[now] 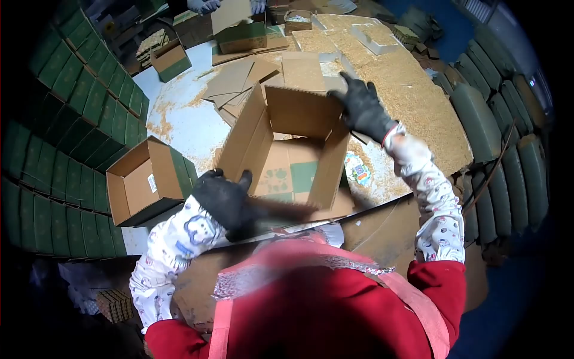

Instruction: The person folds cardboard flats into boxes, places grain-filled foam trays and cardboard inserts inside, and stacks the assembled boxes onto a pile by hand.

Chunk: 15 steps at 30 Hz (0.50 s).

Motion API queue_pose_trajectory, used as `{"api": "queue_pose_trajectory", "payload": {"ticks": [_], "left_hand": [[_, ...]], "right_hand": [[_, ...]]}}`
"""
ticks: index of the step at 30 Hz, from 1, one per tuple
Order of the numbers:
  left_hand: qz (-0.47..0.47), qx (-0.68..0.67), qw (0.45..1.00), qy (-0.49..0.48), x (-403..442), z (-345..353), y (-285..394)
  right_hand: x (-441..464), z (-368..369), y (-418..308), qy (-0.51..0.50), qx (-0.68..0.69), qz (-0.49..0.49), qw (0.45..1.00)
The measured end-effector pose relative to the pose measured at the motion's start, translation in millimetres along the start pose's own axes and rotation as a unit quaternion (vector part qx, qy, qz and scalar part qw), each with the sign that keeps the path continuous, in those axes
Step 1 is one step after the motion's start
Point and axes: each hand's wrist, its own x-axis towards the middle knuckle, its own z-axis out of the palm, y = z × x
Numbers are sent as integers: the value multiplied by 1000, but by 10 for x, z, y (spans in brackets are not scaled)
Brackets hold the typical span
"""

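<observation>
In front of me a cardboard box (290, 107) stands with its top open. Through it I see brown board and a green printed panel at the bottom. My left hand (224, 200), in a black glove, is closed at the near left corner of the box, thumb over the wall's edge; a dark blurred strip beside it is hard to make out. At the far right corner, my right hand (362, 106), also gloved in black, touches the rim with its fingers spread. Flat cardboard pieces (239, 81) lie just behind the box.
A second open box (146, 179) sits at left, a smaller one (171, 60) farther back. Green boxes (72, 102) are stacked along the left. Shavings (412, 102) cover the table's right side; green sacks (478, 119) are piled beyond. Another person's gloved hands (203, 6) hold a box opposite.
</observation>
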Motion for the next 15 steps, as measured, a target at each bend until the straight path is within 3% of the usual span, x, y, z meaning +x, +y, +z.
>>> {"api": "queue_pose_trajectory", "payload": {"ticks": [1,3,5,6,7,8,9,10,11,12,13,14,15], "left_hand": [[-74,3,991,-111,174,13,37],[7,-19,988,156,453,261,-38],[-7,49,990,130,750,565,52],[-3,10,999,46,865,846,33],[-13,-39,998,39,930,1066,9],[-1,-2,1000,-6,958,982,-3],[15,39,998,-51,964,807,-57],[51,-5,999,13,907,582,-136],[7,-52,998,19,848,224,-180],[17,-118,983,142,708,-62,-341],[-31,-131,963,232,619,-137,-630],[-24,-134,964,228,668,31,-598],[-38,-266,940,208,737,366,-555]], "right_hand": [[-73,32,-47,76,9,-106,991],[-78,177,-179,-154,194,-184,951],[-23,-114,-427,-288,209,-181,917],[34,100,-477,-230,236,-153,932],[130,71,-586,-209,234,-123,941],[245,-68,-735,-218,212,-62,951],[229,215,-800,18,301,-88,950],[248,293,-888,110,359,-91,922],[235,402,-922,121,364,-107,917],[183,647,-977,156,356,-97,916],[110,871,-1035,188,348,-87,914],[74,862,-1069,187,335,-47,922],[123,834,-1102,282,412,12,867]]}}
